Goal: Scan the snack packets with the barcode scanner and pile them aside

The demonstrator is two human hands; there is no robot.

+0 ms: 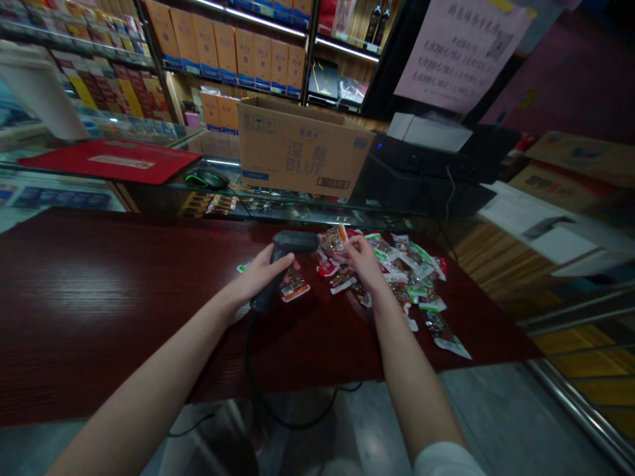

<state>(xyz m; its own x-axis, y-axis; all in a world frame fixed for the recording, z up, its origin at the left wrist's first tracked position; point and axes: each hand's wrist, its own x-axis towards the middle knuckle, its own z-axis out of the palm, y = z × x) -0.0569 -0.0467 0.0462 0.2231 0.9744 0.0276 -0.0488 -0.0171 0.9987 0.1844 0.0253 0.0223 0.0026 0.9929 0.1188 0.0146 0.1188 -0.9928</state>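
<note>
My left hand (262, 273) is wrapped round the handle of a black barcode scanner (296, 242), whose head faces right. Its cable hangs down past the table's front edge. My right hand (364, 261) pinches a small snack packet (331, 239) with an orange edge, held in front of the scanner head. Below and right of that hand lies a heap of snack packets (397, 271) with green, red and clear wrapping. Another orange-edged packet (294, 291) rests on the table beside the scanner, partly hidden by my left hand.
Behind the dark red table (99, 297) runs a glass counter carrying a cardboard box (302, 149), a computer mouse (206, 178), a red mat (112, 160) and a white cup (44, 92). A black machine (421, 172) stands at right. Metal rails (585, 403) lie right of the table.
</note>
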